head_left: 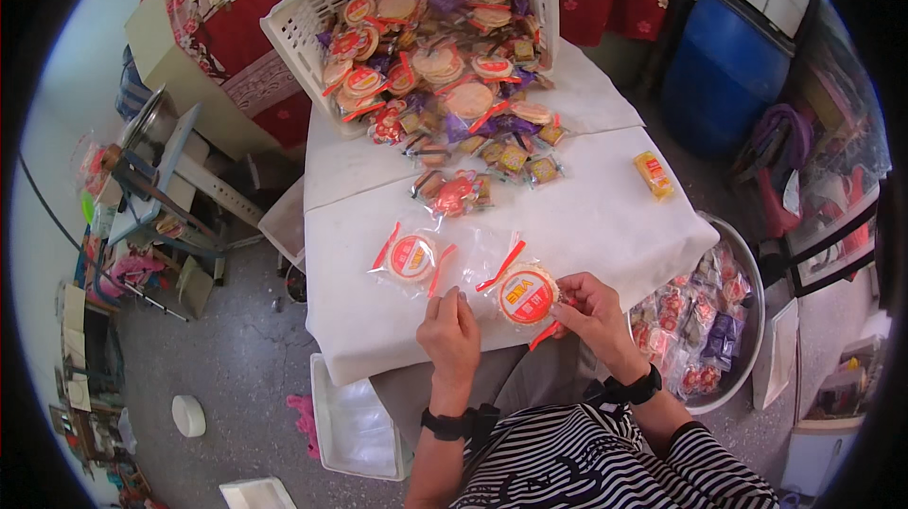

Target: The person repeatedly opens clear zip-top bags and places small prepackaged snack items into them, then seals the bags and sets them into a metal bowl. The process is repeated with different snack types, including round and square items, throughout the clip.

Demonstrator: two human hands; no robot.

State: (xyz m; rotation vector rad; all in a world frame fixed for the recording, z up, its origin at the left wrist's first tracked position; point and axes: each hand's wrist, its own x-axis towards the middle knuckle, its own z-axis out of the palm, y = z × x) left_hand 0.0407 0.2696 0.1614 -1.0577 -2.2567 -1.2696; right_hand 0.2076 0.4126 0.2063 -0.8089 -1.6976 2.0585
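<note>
My right hand (592, 317) grips the edge of a round wrapped cracker (525, 294) with a red and white label and red-ended wrapper. Another wrapped round cracker (412, 257) lies flat on the white-covered table (369, 324), to the left. Between the two crackers is a clear plastic bag (477, 253), thin and crumpled. My left hand (449, 331) has its fingers drawn together beside the bag's lower edge; whether they pinch the film is unclear. Just beyond, a red flower-shaped packet (456, 195) rests among small wrapped sweets (543, 170).
A tipped white plastic basket (298, 33) spills wrapped crackers and sweets toward me. One yellow packet (652, 175) lies near the table's right edge. At lower right, a metal basin (759, 310) holds filled clear bags. Below left is a white bin (358, 431); a blue barrel (731, 72) stands behind.
</note>
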